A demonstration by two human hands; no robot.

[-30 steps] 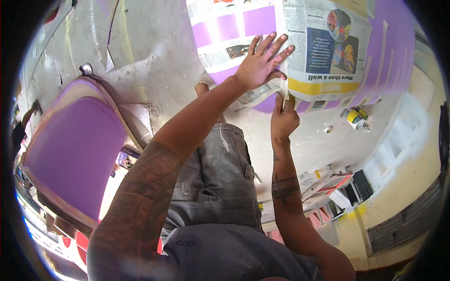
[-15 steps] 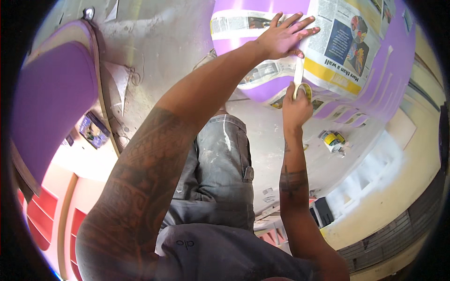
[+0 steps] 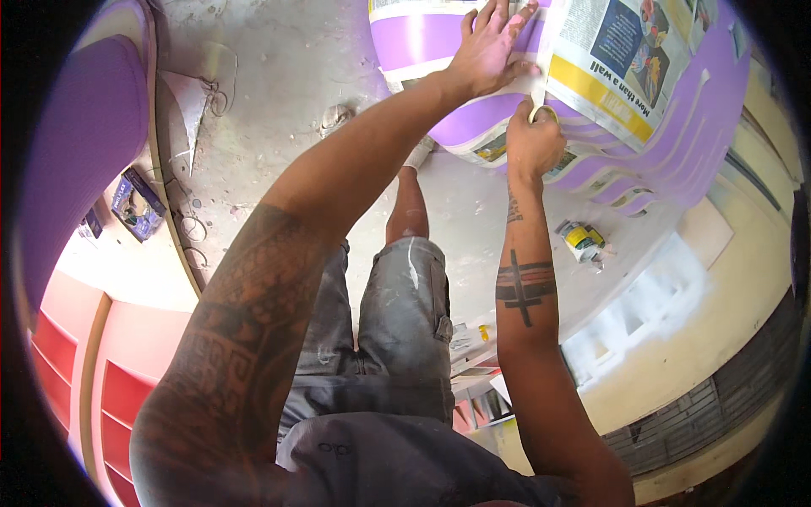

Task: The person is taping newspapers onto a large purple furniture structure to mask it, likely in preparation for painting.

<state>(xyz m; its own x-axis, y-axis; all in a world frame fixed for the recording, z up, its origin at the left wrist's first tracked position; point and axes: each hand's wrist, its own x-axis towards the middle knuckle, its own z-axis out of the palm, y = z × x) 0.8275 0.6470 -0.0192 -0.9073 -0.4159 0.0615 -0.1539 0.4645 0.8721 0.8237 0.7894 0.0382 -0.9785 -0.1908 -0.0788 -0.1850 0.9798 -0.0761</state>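
Observation:
My left hand (image 3: 492, 44) lies flat with fingers spread on a purple panel (image 3: 473, 118), pressing down the edge of a sheet of newspaper (image 3: 617, 59) that covers part of it. My right hand (image 3: 532, 139) is just below and to the right, closed around a roll of pale masking tape (image 3: 541, 111) held against the newspaper's lower edge. White tape strips cross the purple surface above my left hand. Both tattooed forearms reach up from the lower edge.
A small yellow and white paint can (image 3: 583, 241) stands on the dusty grey floor (image 3: 279, 76) to the right. A large purple curved panel (image 3: 76, 144) leans at the left, with a dark packet (image 3: 135, 203) beside it. Red shelving (image 3: 101, 380) is at lower left.
My view has shifted, so the panel and newspaper sit higher and nearer. My left hand stays pressed on the paper. My right hand has moved up along the newspaper's edge with the tape roll.

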